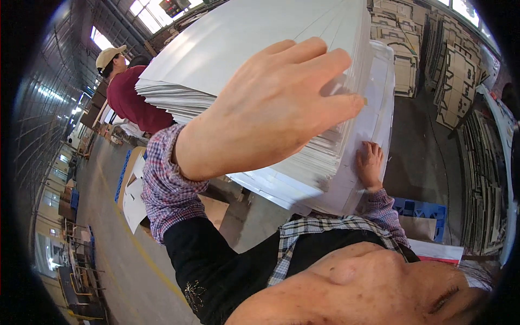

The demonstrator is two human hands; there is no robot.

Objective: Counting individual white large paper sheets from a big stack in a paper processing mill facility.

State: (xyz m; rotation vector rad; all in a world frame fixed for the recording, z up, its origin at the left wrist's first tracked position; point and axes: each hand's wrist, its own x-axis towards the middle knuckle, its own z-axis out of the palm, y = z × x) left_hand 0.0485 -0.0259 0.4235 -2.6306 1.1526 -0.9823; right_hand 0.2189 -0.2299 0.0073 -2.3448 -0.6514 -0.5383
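Note:
A tall stack of large white sheets [238,32] fills the middle, its layered edges fanned out on the left and near sides. Over its right edge hangs my left hand [281,103], fingers curled and thumb stretched toward the sheet edges. A small yellowish bit shows at the thumb tip; the fingers hide whatever is between them. My right hand [370,165] lies flat, fingers a little spread, on a white wrapped layer [374,119] that juts out beneath the stack.
A person in a maroon top and tan cap [130,89] stands beyond the stack at left. Cut brown boards [457,81] lean at the right, above piled panels [482,179]. A blue plastic pallet [420,208] sits by my right arm. More white sheets [132,200] lie at the left.

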